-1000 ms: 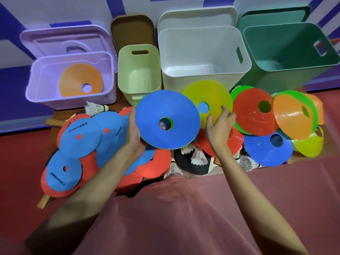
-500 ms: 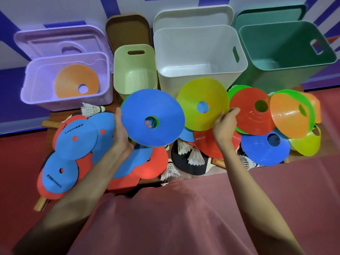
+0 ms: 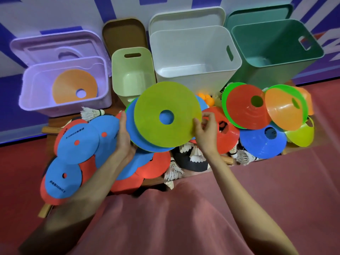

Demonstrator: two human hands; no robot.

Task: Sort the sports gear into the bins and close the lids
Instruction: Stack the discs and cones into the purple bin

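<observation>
yellow-green cone (image 3: pixel 161 100) on blue cone (image 3: pixel 139 138), between hands

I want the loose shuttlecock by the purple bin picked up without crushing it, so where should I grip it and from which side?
Take the shuttlecock by its dark cork head, which points right, toward the light green bin. It lies on its side with the white feather skirt fanned out to the left, so come from above at the right end and pinch the firm head, probably sparing the feathers.
</observation>
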